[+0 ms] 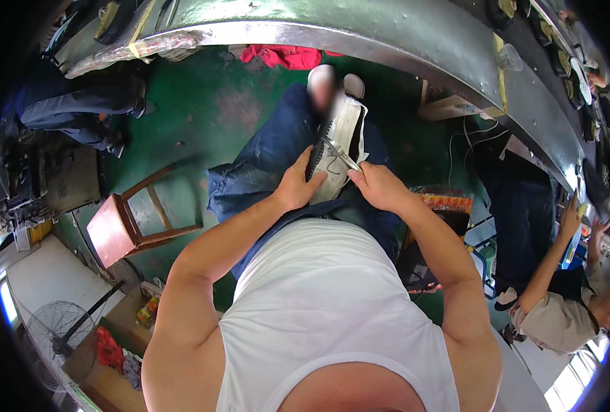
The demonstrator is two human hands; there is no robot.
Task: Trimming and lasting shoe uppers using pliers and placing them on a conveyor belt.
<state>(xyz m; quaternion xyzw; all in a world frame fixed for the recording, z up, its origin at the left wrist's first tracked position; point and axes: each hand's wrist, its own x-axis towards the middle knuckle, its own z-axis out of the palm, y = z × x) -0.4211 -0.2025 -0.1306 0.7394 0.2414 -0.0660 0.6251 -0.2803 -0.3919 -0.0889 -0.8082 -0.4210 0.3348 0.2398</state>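
A long white piece with black edges, which looks like a shoe (pixel 334 174), rests on my lap between my knees. A row of dark teeth or stitches runs down its left side. My left hand (pixel 300 184) grips that left edge, thumb on the white face and fingers wrapped round the side. My right hand (pixel 377 185) is closed on a shiny metal hand tool (pixel 343 154), possibly pliers. The tool's head touches the left part of the white face. A thin dark curved line, perhaps thread, shows below it. The far end of the piece is partly blurred.
A metal-edged workbench (pixel 360 38) curves across the far side. A wooden stool (pixel 137 220) stands at the left, a fan (pixel 61 336) at the lower left. A co-worker (pixel 559 309) works at the right. Red cloth (pixel 284 56) lies on the green floor.
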